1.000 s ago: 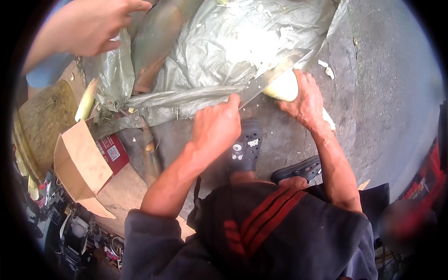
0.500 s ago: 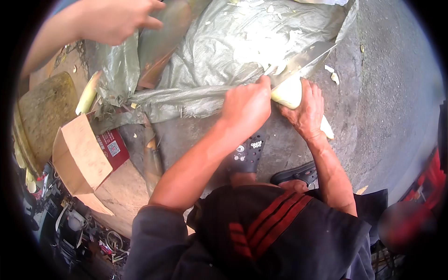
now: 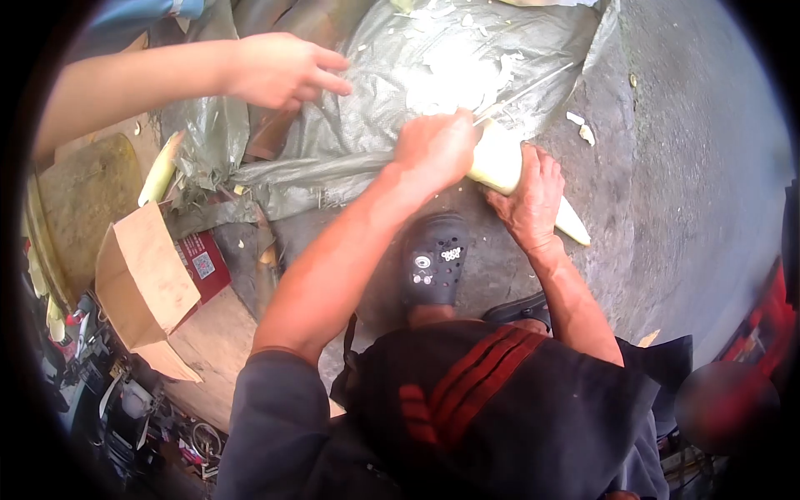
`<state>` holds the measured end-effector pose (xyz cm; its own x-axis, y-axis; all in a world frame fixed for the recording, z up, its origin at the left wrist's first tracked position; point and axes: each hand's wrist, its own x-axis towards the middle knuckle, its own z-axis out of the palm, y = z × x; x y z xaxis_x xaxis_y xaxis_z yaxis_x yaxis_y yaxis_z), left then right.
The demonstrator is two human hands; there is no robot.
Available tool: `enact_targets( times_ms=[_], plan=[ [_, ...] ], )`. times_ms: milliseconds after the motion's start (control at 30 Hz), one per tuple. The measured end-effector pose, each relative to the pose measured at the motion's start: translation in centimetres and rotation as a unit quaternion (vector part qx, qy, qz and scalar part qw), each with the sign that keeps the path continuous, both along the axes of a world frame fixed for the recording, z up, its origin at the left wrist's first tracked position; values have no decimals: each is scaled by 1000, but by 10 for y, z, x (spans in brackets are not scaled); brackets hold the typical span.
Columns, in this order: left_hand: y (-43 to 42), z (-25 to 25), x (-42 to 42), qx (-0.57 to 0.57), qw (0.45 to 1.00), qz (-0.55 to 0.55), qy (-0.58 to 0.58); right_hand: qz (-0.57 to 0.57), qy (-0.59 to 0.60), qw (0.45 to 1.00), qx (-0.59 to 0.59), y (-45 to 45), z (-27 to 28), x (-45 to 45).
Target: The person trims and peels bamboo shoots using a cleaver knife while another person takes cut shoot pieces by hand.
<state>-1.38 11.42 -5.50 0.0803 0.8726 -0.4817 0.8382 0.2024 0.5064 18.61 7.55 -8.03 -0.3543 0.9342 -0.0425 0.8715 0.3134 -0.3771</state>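
Observation:
My left hand (image 3: 437, 146) is closed around the handle of a large knife. Its blade (image 3: 529, 90) points up and right, seen nearly edge-on, close to the top of a pale peeled bamboo shoot (image 3: 498, 160). My right hand (image 3: 533, 196) wraps around the shoot from the right, and the shoot's tapered end sticks out below the palm. Beyond the knife, white slices (image 3: 458, 79) lie piled on a grey-green woven plastic sheet (image 3: 375, 108); glare blurs them. Where blade and shoot meet is partly hidden by my left hand.
Another person's hand (image 3: 287, 71) reaches in from the upper left, over brown-husked shoots (image 3: 271, 133). An open cardboard box (image 3: 150, 283) stands left, near a pale shoot (image 3: 162, 167) and a worn yellowish board (image 3: 92, 200). My dark clog (image 3: 433, 258) is below the shoot.
The blade has turned from showing its flat side to nearly edge-on. Both my hands shifted slightly up and left with the shoot. The other person's hand moved right and down.

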Motion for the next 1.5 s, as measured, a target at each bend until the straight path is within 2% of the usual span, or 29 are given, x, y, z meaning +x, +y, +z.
enact_targets(
  times_ms=[100,267,433,533,733,867,967,1067,1267,1500],
  plan=[
    [15,15,-12,-80,997,15,7,8,1,999,-33,8,10,3],
    [7,24,-35,-45,998,21,41,31,-29,992,-122,24,25,8],
    [-11,20,-43,50,994,60,80,16,-1,992,-122,18,18,8],
    [-28,30,-45,90,993,79,19,1,4,992,-123,17,23,7],
    [-83,48,-55,89,986,128,-62,-24,-15,996,-85,11,17,6],
    [-112,52,-60,65,994,82,-37,2,-72,992,-103,16,27,4],
    [-125,53,-56,91,994,58,-27,23,50,990,-133,22,17,19],
    [-128,56,-55,96,995,26,-15,-10,45,974,-224,29,22,16],
    [-126,61,-57,70,997,0,-13,7,22,994,-110,18,6,19],
    [-113,57,-55,37,999,-8,-7,-4,42,994,-103,22,11,12]
  ],
)
